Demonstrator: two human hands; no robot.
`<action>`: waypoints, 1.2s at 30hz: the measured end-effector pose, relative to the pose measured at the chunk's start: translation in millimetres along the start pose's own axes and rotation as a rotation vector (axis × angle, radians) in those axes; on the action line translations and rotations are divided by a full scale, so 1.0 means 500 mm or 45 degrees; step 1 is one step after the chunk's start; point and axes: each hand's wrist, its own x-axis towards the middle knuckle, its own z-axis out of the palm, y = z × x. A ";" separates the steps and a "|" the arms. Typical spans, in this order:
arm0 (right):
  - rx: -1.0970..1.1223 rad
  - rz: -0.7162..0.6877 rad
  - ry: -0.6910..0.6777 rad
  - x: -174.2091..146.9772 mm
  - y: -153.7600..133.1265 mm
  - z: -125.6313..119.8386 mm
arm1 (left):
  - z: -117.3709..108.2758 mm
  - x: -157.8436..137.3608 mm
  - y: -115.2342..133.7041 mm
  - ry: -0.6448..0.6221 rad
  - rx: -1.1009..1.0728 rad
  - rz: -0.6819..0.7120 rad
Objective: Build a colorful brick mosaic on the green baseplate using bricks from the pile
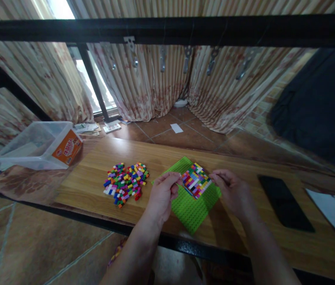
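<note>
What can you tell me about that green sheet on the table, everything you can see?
The green sheet is thin, four-cornered and plastic-looking, with rows of small studs. It lies flat on the wooden tabletop, one corner pointing toward the person. A multicoloured brick block covers part of it from view; I can't tell whether it rests there or is held above. The left hand hides its left corner, and the right hand is near its right corner; any touch is unclear.

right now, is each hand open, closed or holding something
Left hand: curled beside the multicoloured brick panel; grip can't be told.
Right hand: curled opposite; grip unclear too.
</note>
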 end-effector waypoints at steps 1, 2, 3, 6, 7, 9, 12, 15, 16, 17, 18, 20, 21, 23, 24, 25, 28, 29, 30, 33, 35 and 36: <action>-0.032 -0.001 0.001 0.000 0.000 0.001 | 0.000 0.000 0.000 0.005 0.002 0.000; -0.061 -0.003 0.003 0.000 -0.001 0.003 | -0.001 0.000 -0.001 0.010 0.006 -0.001; -0.077 -0.018 0.010 -0.002 -0.004 0.006 | -0.001 -0.001 -0.001 0.012 0.011 -0.004; -0.079 -0.144 0.072 -0.008 -0.015 0.022 | 0.000 -0.002 0.000 -0.003 0.022 -0.008; -0.078 -0.188 0.103 -0.010 -0.019 0.030 | 0.000 -0.003 0.000 -0.010 0.023 -0.006; -0.080 -0.243 0.156 -0.013 -0.022 0.051 | 0.000 -0.004 0.000 -0.016 0.023 -0.001; -0.084 -0.258 0.163 -0.011 -0.017 0.083 | -0.002 -0.005 0.001 -0.010 0.013 0.008; -0.105 -0.264 0.176 -0.005 -0.006 0.106 | -0.004 -0.004 0.001 -0.016 -0.009 0.012; -0.114 -0.259 0.197 -0.003 -0.002 0.110 | -0.005 -0.004 0.002 -0.019 -0.017 0.010; -0.123 -0.252 0.223 -0.001 0.001 0.113 | -0.006 -0.004 0.003 -0.020 -0.023 0.006; -0.127 -0.240 0.246 0.000 0.004 0.116 | -0.007 -0.003 0.003 -0.018 -0.028 0.004; -0.120 -0.204 0.272 0.002 0.009 0.117 | -0.009 -0.003 0.005 -0.014 -0.036 0.004; -0.114 -0.187 0.274 0.003 0.011 0.117 | -0.010 -0.004 0.006 -0.011 -0.038 0.005; -0.099 -0.164 0.270 0.004 0.015 0.117 | -0.012 -0.005 0.008 -0.006 -0.039 0.005; -0.090 -0.159 0.267 0.005 0.017 0.117 | -0.012 -0.006 0.008 -0.007 -0.039 0.002; -0.081 -0.155 0.265 0.006 0.018 0.117 | -0.013 -0.006 0.009 -0.009 -0.040 -0.003; -0.025 -0.138 0.288 0.008 0.022 0.122 | -0.013 -0.008 0.010 -0.011 -0.042 -0.011; -0.003 -0.133 0.298 0.008 0.023 0.124 | -0.013 -0.008 0.010 -0.010 -0.042 -0.013; 0.018 -0.132 0.309 0.009 0.023 0.126 | -0.014 -0.009 0.010 -0.007 -0.043 -0.014; 0.054 -0.137 0.336 0.009 0.021 0.133 | -0.014 -0.009 0.011 0.000 -0.050 -0.013; 0.035 -0.150 0.352 0.008 0.021 0.135 | -0.015 -0.010 0.012 -0.001 -0.060 -0.010; 0.015 -0.157 0.360 0.008 0.021 0.136 | -0.015 -0.010 0.012 -0.002 -0.063 -0.010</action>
